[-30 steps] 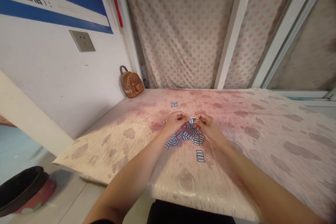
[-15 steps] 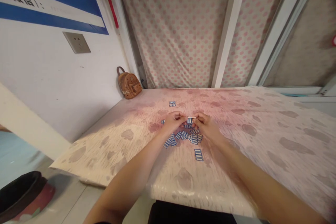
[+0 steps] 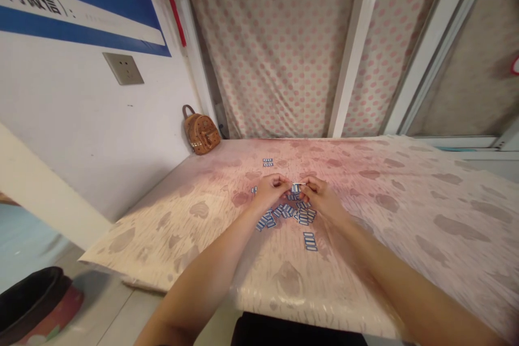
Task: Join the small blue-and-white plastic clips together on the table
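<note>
My left hand point(image 3: 272, 190) and my right hand point(image 3: 320, 194) meet over the middle of the table. Both pinch a small blue-and-white card point(image 3: 298, 185), one hand at each end. Its exact kind is too small to make out. Under and in front of the fingers lies a loose heap of similar small cards point(image 3: 284, 211), partly hidden by my hands. A short column of these cards point(image 3: 310, 241) lies nearer to me, right of the heap. Farther back, a small block of cards point(image 3: 268, 162) sits in neat rows.
A patterned cloth point(image 3: 287, 278) covers the table. At its back left corner, a small brown backpack point(image 3: 203, 132) leans near the wall. Dotted curtains point(image 3: 279, 48) hang behind. On the floor at lower left stands a dark-rimmed pot point(image 3: 48, 308).
The view has shifted slightly, so everything sits a little lower and to the right. Both hands keep their pinch on the small card; nothing else has visibly moved.
</note>
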Demonstrator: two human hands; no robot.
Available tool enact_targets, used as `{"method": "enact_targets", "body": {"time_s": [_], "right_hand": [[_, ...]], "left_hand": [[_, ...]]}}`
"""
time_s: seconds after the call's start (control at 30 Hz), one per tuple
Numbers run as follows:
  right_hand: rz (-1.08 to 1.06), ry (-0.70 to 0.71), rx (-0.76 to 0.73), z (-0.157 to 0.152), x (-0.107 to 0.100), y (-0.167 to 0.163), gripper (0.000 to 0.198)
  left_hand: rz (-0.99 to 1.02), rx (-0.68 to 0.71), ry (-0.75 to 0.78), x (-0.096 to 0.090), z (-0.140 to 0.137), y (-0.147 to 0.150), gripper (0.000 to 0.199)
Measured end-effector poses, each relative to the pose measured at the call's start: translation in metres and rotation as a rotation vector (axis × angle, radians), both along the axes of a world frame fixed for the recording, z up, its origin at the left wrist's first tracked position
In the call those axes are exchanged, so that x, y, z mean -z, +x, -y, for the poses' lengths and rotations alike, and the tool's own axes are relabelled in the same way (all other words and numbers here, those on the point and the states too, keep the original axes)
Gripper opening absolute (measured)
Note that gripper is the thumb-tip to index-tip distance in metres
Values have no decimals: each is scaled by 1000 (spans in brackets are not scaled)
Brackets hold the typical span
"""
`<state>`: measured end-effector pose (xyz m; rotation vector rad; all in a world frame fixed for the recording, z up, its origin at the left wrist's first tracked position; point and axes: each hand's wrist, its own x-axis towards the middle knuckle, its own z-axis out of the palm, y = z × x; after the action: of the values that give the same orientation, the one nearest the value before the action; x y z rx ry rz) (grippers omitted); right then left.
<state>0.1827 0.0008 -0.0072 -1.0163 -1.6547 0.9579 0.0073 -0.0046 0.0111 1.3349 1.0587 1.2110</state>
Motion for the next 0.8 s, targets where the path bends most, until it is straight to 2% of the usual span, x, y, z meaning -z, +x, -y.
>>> {"method": "enact_targets", "body": {"time_s": [0.43, 0.53, 0.63, 0.8], "right_hand": [[-31, -13, -16, 2, -4, -2, 21], [-72, -42, 18, 0, -2, -3, 23], [-162, -55, 71, -1, -6, 0, 27], [-184, -76, 72, 3, -21, 14, 24]], "left_hand": [[35, 18, -10, 2, 0, -2, 22], [11, -40, -2, 2, -5, -9, 16], [-95, -164, -31, -5, -20, -29, 10], [-482, -328, -52, -23, -61, -65, 7]]}}
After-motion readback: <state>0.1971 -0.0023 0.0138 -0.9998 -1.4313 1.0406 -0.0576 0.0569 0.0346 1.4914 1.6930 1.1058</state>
